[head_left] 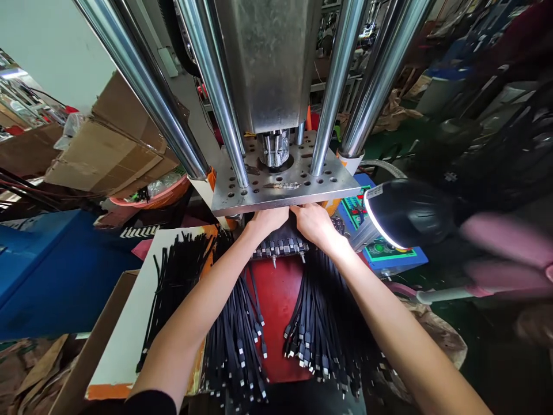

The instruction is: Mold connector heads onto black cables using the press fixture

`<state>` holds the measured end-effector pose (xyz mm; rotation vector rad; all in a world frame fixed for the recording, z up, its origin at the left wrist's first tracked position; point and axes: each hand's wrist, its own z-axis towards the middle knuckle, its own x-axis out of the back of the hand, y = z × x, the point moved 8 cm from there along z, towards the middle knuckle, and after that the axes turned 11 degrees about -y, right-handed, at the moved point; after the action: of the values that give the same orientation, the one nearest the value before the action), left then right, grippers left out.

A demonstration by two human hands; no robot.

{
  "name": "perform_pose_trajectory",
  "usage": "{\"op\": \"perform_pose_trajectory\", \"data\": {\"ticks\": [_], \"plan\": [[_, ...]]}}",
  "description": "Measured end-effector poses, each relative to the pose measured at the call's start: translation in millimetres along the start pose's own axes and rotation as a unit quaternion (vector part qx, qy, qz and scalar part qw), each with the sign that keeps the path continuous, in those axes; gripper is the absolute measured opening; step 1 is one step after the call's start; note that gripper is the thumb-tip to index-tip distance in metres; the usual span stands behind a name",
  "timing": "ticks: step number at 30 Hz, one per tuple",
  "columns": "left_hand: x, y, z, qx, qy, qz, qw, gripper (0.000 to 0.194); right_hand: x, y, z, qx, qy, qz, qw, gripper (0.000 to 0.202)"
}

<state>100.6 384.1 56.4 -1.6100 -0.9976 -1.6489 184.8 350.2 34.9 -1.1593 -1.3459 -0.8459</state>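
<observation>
My left hand [271, 219] and my right hand [314, 222] reach side by side under the front edge of a drilled steel press plate [242, 199]. Both look closed, fingers bent inward, but the plate hides the fingertips and whatever they hold. Just below my hands a metal mold [280, 248] carries a row of small connectors along its front. Black cables with silver plug ends hang in front of it, one bunch on the left [237, 340] and another on the right [315, 334]. A red surface [279, 311] shows between them.
Steel columns [218, 86] and a ram housing [272, 63] rise over the plate. More black cables [173, 276] lie on a white board [125, 323] at left. A lit lamp [401, 213], a blue control box [389, 253] and a blurred pink fan [505, 253] stand right.
</observation>
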Motion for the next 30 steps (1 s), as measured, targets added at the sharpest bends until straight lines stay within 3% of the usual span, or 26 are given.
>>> {"op": "perform_pose_trajectory", "data": {"ticks": [7, 11, 13, 15, 18, 20, 21, 23, 26, 30], "plan": [[-0.8, -0.9, -0.1, 0.032, 0.02, -0.019, 0.999, 0.02, -10.9, -0.3, -47.9, 0.073, 0.044, 0.039, 0.996, 0.053], [10.9, 6.6, 0.6, 0.043, 0.03, -0.035, 0.998, 0.016, -11.2, -0.8, -89.7, 0.116, 0.062, 0.061, 0.989, 0.056], [18.9, 15.0, -11.7, 0.04, 0.036, -0.042, 0.998, 0.019, -7.9, -2.8, -119.0, 0.13, 0.098, 0.106, 0.981, 0.056], [23.7, 24.6, -43.8, 0.029, 0.043, -0.047, 0.998, 0.025, -10.9, -3.1, -153.7, 0.097, 0.152, 0.173, 0.968, 0.043], [16.3, 30.4, -128.0, 0.028, 0.049, -0.051, 0.997, 0.024, -44.2, -10.4, -199.7, -0.019, 0.17, 0.19, 0.967, 0.027], [1.2, 12.9, -193.3, 0.119, 0.047, -0.044, 0.991, 0.027, -73.8, -23.9, -215.5, -0.067, 0.134, 0.13, 0.98, 0.027], [-10.2, -0.6, -223.6, 0.185, 0.028, -0.03, 0.982, 0.029, -86.3, -29.9, -218.6, -0.079, 0.116, 0.103, 0.985, 0.026], [-38.2, -21.2, -268.8, 0.258, -0.04, -0.039, 0.965, 0.028, -103.3, -35.4, -218.3, -0.088, 0.093, 0.077, 0.989, 0.03], [-70.2, -35.4, -298.3, 0.286, -0.1, -0.092, 0.949, 0.031, -108.5, -30.9, -213.4, -0.079, 0.1, 0.103, 0.987, 0.038], [-83.1, -40.2, -304.6, 0.323, -0.103, -0.114, 0.934, 0.03, -101.2, -20.2, -217.6, -0.064, 0.11, 0.239, 0.963, 0.043]]}}
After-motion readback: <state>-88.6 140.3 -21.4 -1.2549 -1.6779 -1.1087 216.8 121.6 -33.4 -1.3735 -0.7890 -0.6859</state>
